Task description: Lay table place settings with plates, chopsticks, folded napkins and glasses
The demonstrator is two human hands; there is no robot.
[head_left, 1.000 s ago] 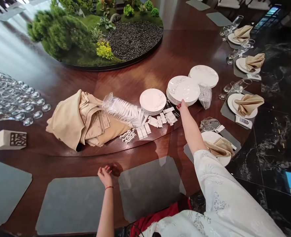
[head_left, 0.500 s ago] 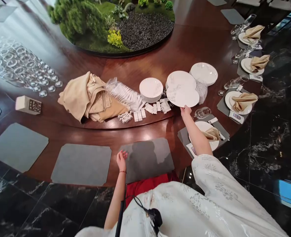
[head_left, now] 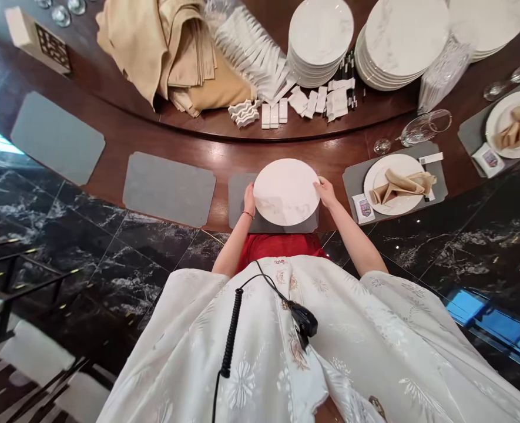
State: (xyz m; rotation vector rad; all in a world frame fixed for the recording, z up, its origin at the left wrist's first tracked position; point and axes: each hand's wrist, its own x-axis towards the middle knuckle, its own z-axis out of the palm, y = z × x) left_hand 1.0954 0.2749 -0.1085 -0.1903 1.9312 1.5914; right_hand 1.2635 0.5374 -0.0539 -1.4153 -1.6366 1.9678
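Observation:
A large white plate [head_left: 286, 191] lies over a grey placemat [head_left: 238, 200] at the table's near edge. My left hand [head_left: 250, 200] grips its left rim. On the right rim, my right hand [head_left: 325, 192] holds the plate with its fingers curled. Past the plate, on the raised wooden turntable [head_left: 198, 124], stand stacks of white plates [head_left: 320, 41], small white rests [head_left: 272, 113] and packets [head_left: 335, 101].
Bare grey placemats [head_left: 169, 188] lie to the left. A laid setting with plate and folded napkin [head_left: 398, 182] sits to the right, a glass [head_left: 422, 126] lying by it. Beige napkins [head_left: 175, 53] and wrapped white spoons [head_left: 251, 56] are piled on the turntable. Black marble floor lies below.
My right hand took a plate off the stack and carried it back to the placemat in front of me. My left hand came up to its left rim. My view has tilted down.

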